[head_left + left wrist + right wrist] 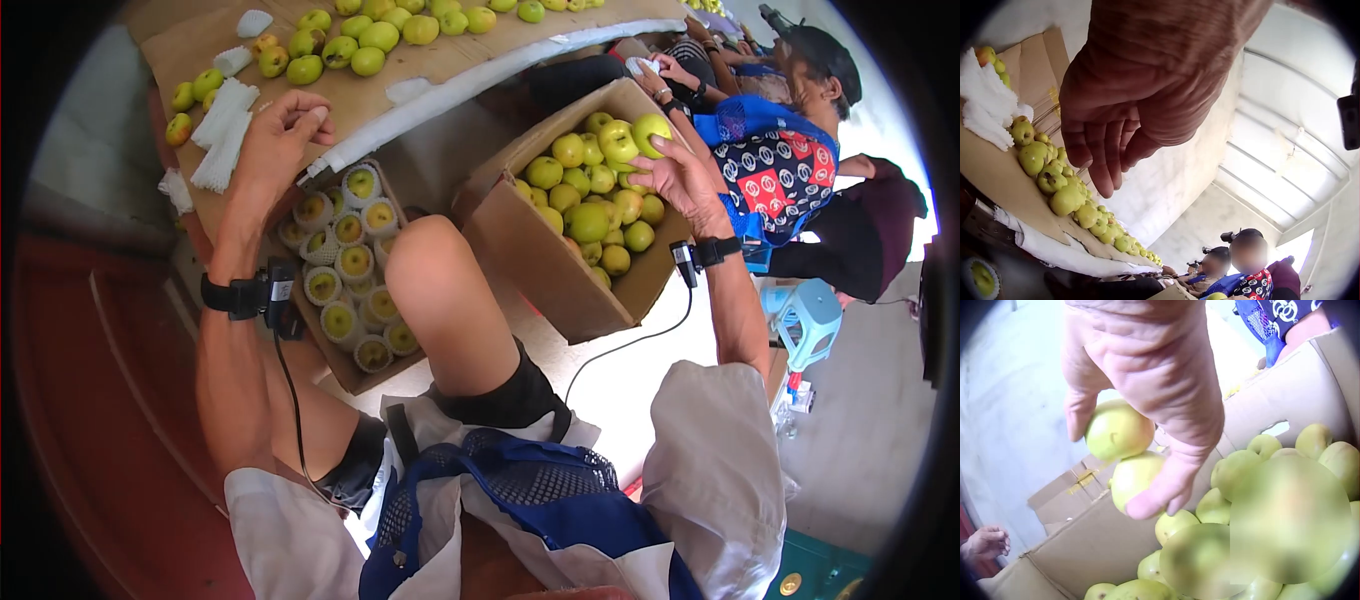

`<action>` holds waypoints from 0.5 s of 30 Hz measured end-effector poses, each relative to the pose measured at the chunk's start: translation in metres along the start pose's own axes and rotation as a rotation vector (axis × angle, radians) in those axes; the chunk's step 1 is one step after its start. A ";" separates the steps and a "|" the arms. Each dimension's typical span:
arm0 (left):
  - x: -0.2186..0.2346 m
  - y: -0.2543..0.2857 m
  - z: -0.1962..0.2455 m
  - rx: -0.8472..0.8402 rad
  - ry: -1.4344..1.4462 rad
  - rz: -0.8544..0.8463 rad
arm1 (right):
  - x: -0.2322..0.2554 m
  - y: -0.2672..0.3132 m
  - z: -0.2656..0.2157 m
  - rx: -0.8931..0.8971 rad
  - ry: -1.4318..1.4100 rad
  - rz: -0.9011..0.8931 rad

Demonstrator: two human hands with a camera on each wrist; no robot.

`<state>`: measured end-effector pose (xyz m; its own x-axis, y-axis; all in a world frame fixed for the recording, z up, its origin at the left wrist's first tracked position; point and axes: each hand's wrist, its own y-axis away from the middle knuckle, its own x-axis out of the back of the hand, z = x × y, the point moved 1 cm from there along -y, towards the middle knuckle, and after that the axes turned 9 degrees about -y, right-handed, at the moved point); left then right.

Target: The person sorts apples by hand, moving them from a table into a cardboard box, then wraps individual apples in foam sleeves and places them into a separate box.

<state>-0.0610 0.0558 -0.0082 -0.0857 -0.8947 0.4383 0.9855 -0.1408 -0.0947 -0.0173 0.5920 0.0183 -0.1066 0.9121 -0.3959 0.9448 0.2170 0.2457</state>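
Observation:
My right hand (688,182) (1154,375) grips two green apples, one (651,134) (1120,430) touching the other (618,142) (1136,481), above a cardboard box (545,270) full of loose green apples (585,222). Beside the table's front edge, my left hand (278,140) (1141,94) is raised with loosely curled fingers and nothing in them. White foam sleeves (226,112) (988,94) lie close to it on the cardboard-covered table (190,40). Below, a second box (350,380) holds apples in white foam nets (354,262).
Loose apples (378,37) (1066,200) line the tabletop. My knee (430,260) stands between the two boxes. People sit at the right, one in a cap and patterned top (775,175). A light-blue stool (808,318) is behind the right forearm.

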 end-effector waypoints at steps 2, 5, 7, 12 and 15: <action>-0.007 0.002 0.010 0.021 0.025 0.020 | -0.033 0.003 -0.013 0.065 -0.065 -0.045; -0.014 -0.004 0.002 -0.010 0.045 0.006 | -0.058 -0.023 -0.027 0.093 -0.142 -0.168; -0.019 -0.004 0.001 -0.003 0.042 -0.010 | -0.076 -0.050 -0.035 0.058 -0.177 -0.215; -0.021 -0.001 0.006 0.053 -0.032 -0.022 | -0.119 -0.154 -0.035 0.056 -0.148 -0.191; -0.018 0.001 0.011 0.112 -0.053 -0.045 | -0.130 -0.213 -0.027 0.084 -0.237 -0.145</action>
<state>-0.0574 0.0764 -0.0063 -0.1249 -0.8647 0.4865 0.9913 -0.1293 0.0246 -0.2130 0.4366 0.0409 -0.1764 0.7645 -0.6200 0.9485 0.3004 0.1007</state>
